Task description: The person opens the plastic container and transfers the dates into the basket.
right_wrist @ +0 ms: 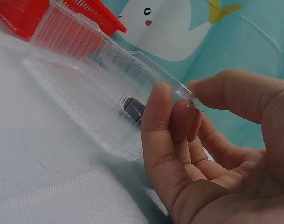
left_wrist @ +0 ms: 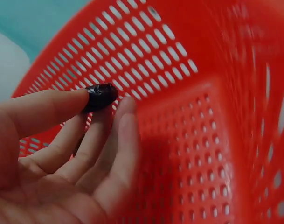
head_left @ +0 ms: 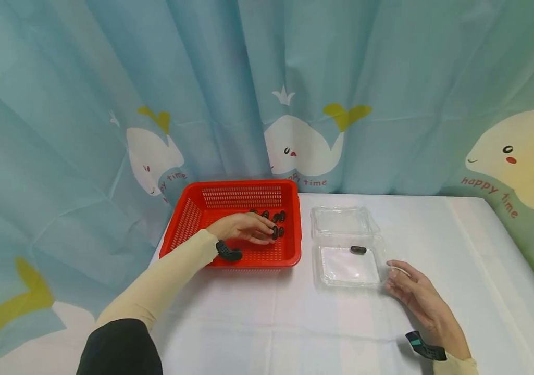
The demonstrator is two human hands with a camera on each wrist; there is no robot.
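A dark, glossy date (left_wrist: 102,96) is pinched between the thumb and fingertips of my left hand (head_left: 248,227), over the inside of a red slotted plastic basket (head_left: 297,224). Several more dates (head_left: 276,217) lie in the basket around those fingertips, toward its right side. My right hand (head_left: 414,291) pinches the right rim of a clear plastic clamshell box (right_wrist: 76,79) between thumb and fingers. The box stands with its lid (head_left: 342,221) folded back behind it. One date (head_left: 358,250) lies in the box's base, partly covered by my fingers in the right wrist view.
A white cloth (head_left: 267,323) covers the table. Behind it hangs a blue-green curtain (head_left: 220,94) printed with whales, right along the back of the basket. The basket's right wall stands a short way left of the box.
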